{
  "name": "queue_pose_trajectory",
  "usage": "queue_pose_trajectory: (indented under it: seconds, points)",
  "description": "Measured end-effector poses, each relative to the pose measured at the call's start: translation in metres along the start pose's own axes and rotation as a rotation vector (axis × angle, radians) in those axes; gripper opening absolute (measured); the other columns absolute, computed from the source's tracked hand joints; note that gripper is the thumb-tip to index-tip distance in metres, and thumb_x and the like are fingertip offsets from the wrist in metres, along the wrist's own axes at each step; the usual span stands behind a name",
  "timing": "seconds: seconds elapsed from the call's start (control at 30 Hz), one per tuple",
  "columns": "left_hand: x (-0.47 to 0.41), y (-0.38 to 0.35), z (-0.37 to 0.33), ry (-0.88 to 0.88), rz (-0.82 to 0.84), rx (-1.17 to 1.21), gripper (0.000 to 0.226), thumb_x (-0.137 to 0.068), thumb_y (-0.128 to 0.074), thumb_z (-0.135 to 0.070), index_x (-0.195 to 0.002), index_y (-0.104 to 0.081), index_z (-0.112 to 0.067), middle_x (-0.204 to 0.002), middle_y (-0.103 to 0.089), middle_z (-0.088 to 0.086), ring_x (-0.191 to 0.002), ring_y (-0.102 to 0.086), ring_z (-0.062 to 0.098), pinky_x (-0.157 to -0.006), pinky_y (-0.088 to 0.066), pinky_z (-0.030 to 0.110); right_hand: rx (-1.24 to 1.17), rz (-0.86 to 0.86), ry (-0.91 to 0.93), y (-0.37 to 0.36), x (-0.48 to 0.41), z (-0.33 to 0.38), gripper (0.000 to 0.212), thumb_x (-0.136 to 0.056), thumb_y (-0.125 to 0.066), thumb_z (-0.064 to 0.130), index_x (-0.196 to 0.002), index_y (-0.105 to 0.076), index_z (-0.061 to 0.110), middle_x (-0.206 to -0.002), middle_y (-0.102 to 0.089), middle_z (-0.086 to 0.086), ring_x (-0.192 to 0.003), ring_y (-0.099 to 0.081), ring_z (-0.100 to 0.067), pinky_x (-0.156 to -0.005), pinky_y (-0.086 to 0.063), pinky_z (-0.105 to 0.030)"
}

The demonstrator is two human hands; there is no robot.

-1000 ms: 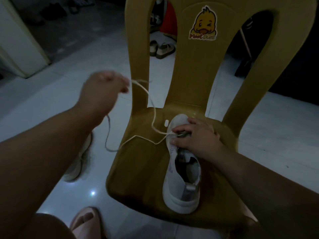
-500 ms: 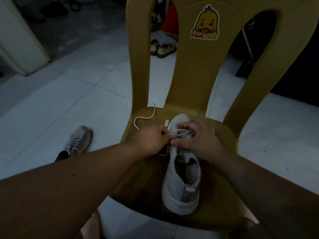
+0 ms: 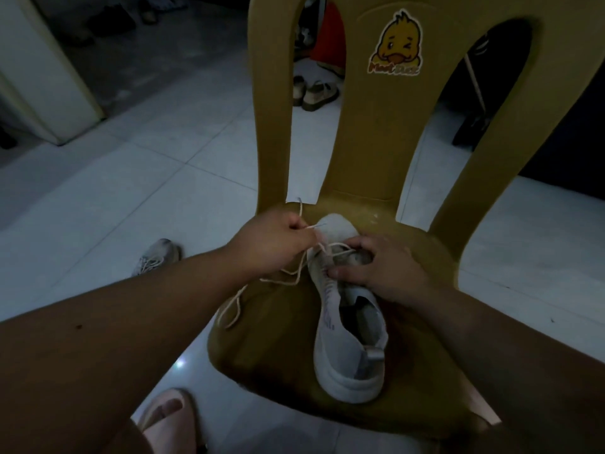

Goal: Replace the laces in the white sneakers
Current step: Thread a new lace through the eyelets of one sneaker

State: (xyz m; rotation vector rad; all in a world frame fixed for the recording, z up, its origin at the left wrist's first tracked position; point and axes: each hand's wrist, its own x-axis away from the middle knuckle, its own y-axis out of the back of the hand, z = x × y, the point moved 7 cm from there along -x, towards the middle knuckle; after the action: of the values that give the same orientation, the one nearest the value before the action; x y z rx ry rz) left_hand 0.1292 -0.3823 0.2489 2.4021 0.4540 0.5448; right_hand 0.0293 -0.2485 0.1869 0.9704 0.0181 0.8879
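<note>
Here the sneaker (image 3: 347, 339) lies on the chair (image 3: 268, 348) seat, its heel near the front edge. The left hand (image 3: 278, 244) pinches the lace (image 3: 284, 280), and the right hand (image 3: 379, 270) grips the upper with curled fingers. Slack lace trails to the seat's left edge, with floor (image 3: 131, 191) beyond. The writing on the duck sticker (image 3: 396, 44) is blurred.

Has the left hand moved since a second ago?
Yes. The left hand came down and rightward, from out left of the chair to the toe of the sneaker on its seat, gripping the lace.
</note>
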Motion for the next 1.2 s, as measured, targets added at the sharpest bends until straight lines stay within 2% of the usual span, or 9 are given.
queue_pose_trajectory:
  seconds: [0.13,0.27,0.33,0.4,0.5,0.73,0.83,1.0,1.2]
  points:
    - [-0.005,0.003,-0.011,-0.038,-0.060,0.057,0.032,-0.098,-0.040,-0.023,-0.077,-0.064,-0.027,-0.078,-0.059,-0.009,-0.072,-0.054,0.008,-0.057,-0.036,0.023,-0.083,0.043,0.003,0.009,0.010,0.011,0.090,-0.051,-0.072,0.075,-0.131,-0.046,0.042,-0.132,-0.051,0.008,-0.116,-0.049,-0.017,-0.098,-0.044,-0.040]
    - [-0.012,-0.021,-0.021,-0.111,0.013,-0.048,0.022,-0.097,-0.047,-0.027,-0.093,-0.068,-0.024,-0.083,-0.064,-0.009,-0.065,-0.054,0.003,-0.053,-0.038,0.021,-0.055,0.092,0.026,0.018,0.021,0.018,0.084,-0.068,-0.080,0.043,-0.139,-0.039,0.030,-0.116,-0.049,0.012,-0.087,-0.047,0.002,-0.061,-0.036,-0.010]
    - [-0.015,-0.031,-0.023,-0.135,0.029,-0.109,0.017,-0.094,-0.053,-0.030,-0.095,-0.069,-0.024,-0.086,-0.066,-0.008,-0.066,-0.054,0.002,-0.054,-0.040,0.021,0.000,0.021,-0.016,0.024,0.025,0.014,0.062,-0.072,-0.078,0.039,-0.126,-0.048,0.029,-0.103,-0.051,0.013,-0.077,-0.046,0.002,-0.056,-0.035,-0.014]
    - [-0.017,-0.037,-0.023,-0.154,0.022,-0.169,0.018,-0.093,-0.056,-0.032,-0.098,-0.071,-0.024,-0.091,-0.068,-0.007,-0.069,-0.056,0.004,-0.056,-0.041,0.020,0.036,-0.030,-0.030,0.027,0.027,0.011,0.028,-0.077,-0.073,0.039,-0.094,-0.056,0.026,-0.084,-0.054,0.012,-0.070,-0.049,-0.001,-0.052,-0.035,-0.017]
    - [-0.018,-0.041,-0.023,-0.174,0.025,-0.253,0.021,-0.092,-0.057,-0.031,-0.101,-0.073,-0.023,-0.099,-0.070,-0.005,-0.079,-0.058,0.008,-0.059,-0.042,0.019,0.048,-0.016,-0.017,0.022,0.031,0.014,0.020,-0.081,-0.071,0.037,-0.070,-0.057,0.026,-0.072,-0.060,0.006,-0.060,-0.053,-0.003,-0.047,-0.038,-0.015]
    - [-0.014,-0.038,-0.019,-0.211,-0.027,-0.302,0.019,-0.090,-0.060,-0.030,-0.097,-0.076,-0.023,-0.091,-0.072,-0.004,-0.076,-0.061,0.009,-0.072,-0.053,0.028,0.072,-0.088,-0.029,0.021,0.033,0.014,0.019,-0.082,-0.069,0.032,-0.080,-0.069,0.014,-0.078,-0.068,-0.004,-0.063,-0.061,-0.013,-0.041,-0.039,-0.011]
    - [-0.011,-0.037,-0.018,-0.235,-0.036,-0.343,0.018,-0.090,-0.059,-0.031,-0.094,-0.076,-0.025,-0.086,-0.071,-0.006,-0.071,-0.060,0.008,-0.068,-0.052,0.028,0.050,-0.095,-0.033,0.023,0.037,0.013,0.014,-0.083,-0.068,0.032,-0.075,-0.061,0.023,-0.078,-0.064,0.002,-0.067,-0.059,-0.010,-0.051,-0.044,-0.017]
    - [-0.008,-0.040,-0.019,-0.256,-0.053,-0.404,0.024,-0.090,-0.053,-0.029,-0.088,-0.076,-0.022,-0.083,-0.070,-0.002,-0.072,-0.061,0.011,-0.069,-0.053,0.034,0.063,-0.075,-0.036,0.025,0.037,0.014,0.024,-0.084,-0.067,0.035,-0.066,-0.052,0.033,-0.072,-0.056,0.013,-0.061,-0.052,0.000,-0.045,-0.034,-0.012]
    - [-0.006,-0.041,-0.019,-0.208,-0.089,-0.368,0.024,-0.089,-0.053,-0.024,-0.081,-0.075,-0.019,-0.075,-0.068,0.001,-0.065,-0.060,0.013,-0.060,-0.049,0.027,0.011,-0.055,-0.048,0.024,0.034,0.007,0.018,-0.082,-0.069,0.038,-0.076,-0.052,0.034,-0.077,-0.053,0.019,-0.068,-0.051,0.003,-0.050,-0.034,-0.014]
